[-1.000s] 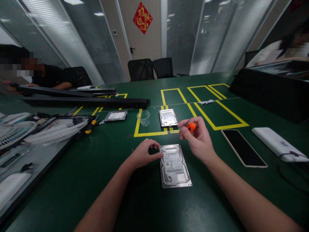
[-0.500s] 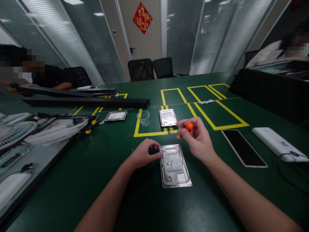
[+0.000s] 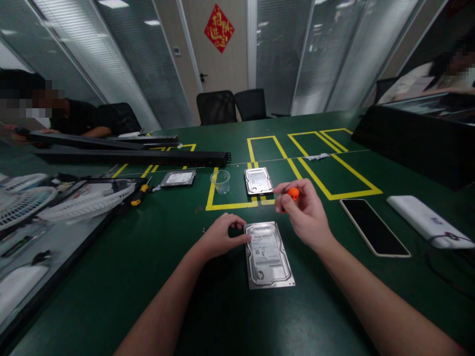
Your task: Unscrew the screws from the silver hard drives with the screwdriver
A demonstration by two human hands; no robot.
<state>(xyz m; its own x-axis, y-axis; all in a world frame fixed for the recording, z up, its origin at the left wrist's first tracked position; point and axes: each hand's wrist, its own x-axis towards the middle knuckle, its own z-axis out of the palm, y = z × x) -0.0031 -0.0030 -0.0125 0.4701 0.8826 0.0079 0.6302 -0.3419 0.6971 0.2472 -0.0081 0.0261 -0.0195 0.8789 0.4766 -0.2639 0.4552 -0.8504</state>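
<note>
A silver hard drive [image 3: 267, 257] with a printed label lies flat on the green table in front of me. My left hand [image 3: 222, 236] holds its upper left edge, thumb on the top face and fingers curled at the corner. In my right hand [image 3: 306, 215] is a screwdriver [image 3: 293, 194] with an orange and black handle, gripped between thumb and fingers. Its thin tip points down at the drive's upper right corner; whether it touches a screw there is too small to tell. Just beyond my hands sits a second hard drive [image 3: 258, 181].
Left of the second drive stand a clear plastic cup [image 3: 221, 183], a dark-edged hard drive [image 3: 178, 178] and a yellow-black screwdriver [image 3: 140, 195]. A phone [image 3: 374, 227] and white power bank [image 3: 426, 220] lie right. Long black bars [image 3: 141, 157] lie far left; two people sit across.
My right hand and the screwdriver handle have shifted very slightly to the right. My left hand and the hard drive stay in place.
</note>
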